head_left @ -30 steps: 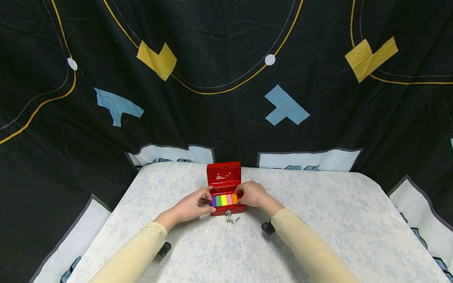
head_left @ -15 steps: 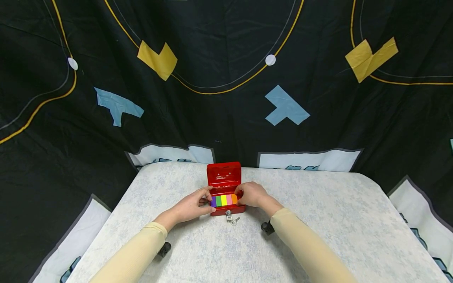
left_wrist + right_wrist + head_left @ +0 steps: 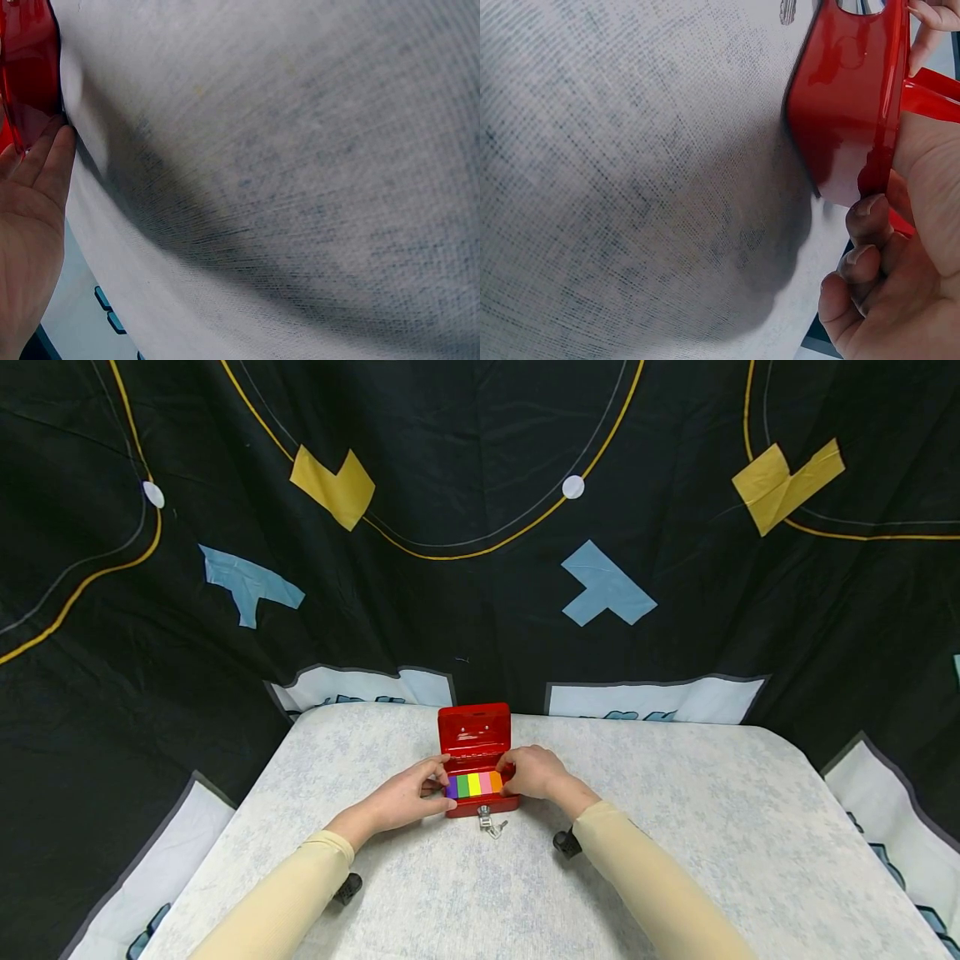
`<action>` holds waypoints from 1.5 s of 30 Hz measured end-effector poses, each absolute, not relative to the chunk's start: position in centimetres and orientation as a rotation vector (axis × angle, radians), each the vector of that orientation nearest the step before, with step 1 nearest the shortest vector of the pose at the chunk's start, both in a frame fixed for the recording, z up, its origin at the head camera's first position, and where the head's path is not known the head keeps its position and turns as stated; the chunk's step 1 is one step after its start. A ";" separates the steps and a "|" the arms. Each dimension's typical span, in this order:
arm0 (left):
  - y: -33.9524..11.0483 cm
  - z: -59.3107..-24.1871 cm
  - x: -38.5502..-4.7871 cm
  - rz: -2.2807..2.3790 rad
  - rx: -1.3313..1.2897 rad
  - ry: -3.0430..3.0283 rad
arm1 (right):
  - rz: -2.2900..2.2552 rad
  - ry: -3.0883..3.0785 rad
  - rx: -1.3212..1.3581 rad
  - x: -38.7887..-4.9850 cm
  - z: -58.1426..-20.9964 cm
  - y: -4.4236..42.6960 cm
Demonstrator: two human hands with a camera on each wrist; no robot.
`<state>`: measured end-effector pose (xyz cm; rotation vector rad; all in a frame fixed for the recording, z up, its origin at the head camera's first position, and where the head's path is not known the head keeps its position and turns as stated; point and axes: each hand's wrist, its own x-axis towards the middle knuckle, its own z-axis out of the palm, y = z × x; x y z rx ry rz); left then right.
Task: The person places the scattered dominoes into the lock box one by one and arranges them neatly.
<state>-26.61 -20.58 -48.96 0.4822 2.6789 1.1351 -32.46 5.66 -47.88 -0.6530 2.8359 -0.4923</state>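
Note:
An open red metal cash box point(image 3: 482, 810) stands on the cloth-covered table, its lid point(image 3: 474, 727) raised at the back. Inside lies a row of coloured blocks: purple point(image 3: 452, 787), green point(image 3: 462, 786), yellow point(image 3: 474, 785), pink point(image 3: 485, 783) and orange point(image 3: 497, 782). My left hand point(image 3: 405, 795) touches the box's left end, its thumb at the front corner and extended fingers along the side wall. My right hand point(image 3: 538, 772) reaches over the right wall, with thumb and forefinger at the orange block; its other fingers point(image 3: 859, 262) curl outside the box.
Keys point(image 3: 495, 829) hang from the lock on the box's front. The pale patterned tabletop point(image 3: 675, 810) spreads around the box. A black curtain point(image 3: 480, 635) hangs behind the table. Black wrist cameras sit under both sleeves.

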 end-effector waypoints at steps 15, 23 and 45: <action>-20.6 -49.0 -26.7 1.135 0.478 2.685 | -0.560 2.835 -0.685 -32.2 -47.3 6.1; -20.7 -48.9 -26.6 1.138 0.486 2.684 | -0.594 2.880 -0.783 -31.8 -46.3 7.1; -20.7 -49.1 -26.7 1.135 0.475 2.686 | -0.795 2.974 -0.732 -29.8 -45.9 14.4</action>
